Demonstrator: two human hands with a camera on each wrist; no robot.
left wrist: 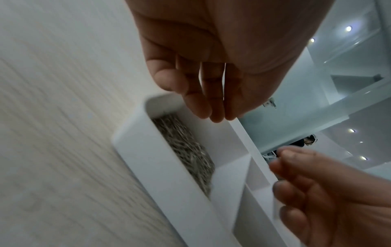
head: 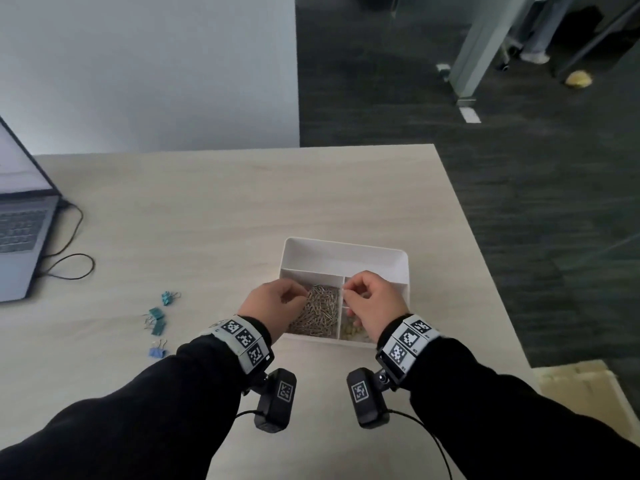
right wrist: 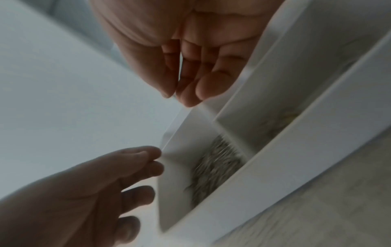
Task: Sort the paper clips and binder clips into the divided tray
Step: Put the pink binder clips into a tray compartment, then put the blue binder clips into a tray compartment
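Left hand (head: pixel 273 301) hovered over the left edge of the divided tray (head: pixel 341 252), above the near-left compartment holding the paper clips (head: pixel 318 313). Fingers curled, thumb and fingertips brought together at the tips; in the left wrist view the fingertips (left wrist: pixel 215 115) met just above the tray rim. Whether a clip was pinched between them could not be told, too small and blurred. Right hand (head: pixel 372 303) hovered over the tray's right side, above the divider between the paper clip compartment and the two small right-hand compartments. Its fingers were also curled, thumb and forefinger tips touching in the right wrist view (right wrist: pixel 184 93); any clip held there was not visible. The two hands were near each other, not touching. Paper clips lay heaped in the near-left compartment, directly below and between both hands. Yellowish small items (head: pixel 351 330) sat in the tray's near-right compartment, partly under the right hand. The long far compartment of the tray showed only its white floor. Binder clips lay on the table (head: pixel 214 209) well left of the tray: a teal one (head: pixel 168 297), a teal group (head: pixel 156 320), and a blue one (head: pixel 157 350) nearest the person. A laptop (head: pixel 20 233) sat far left of the tray.
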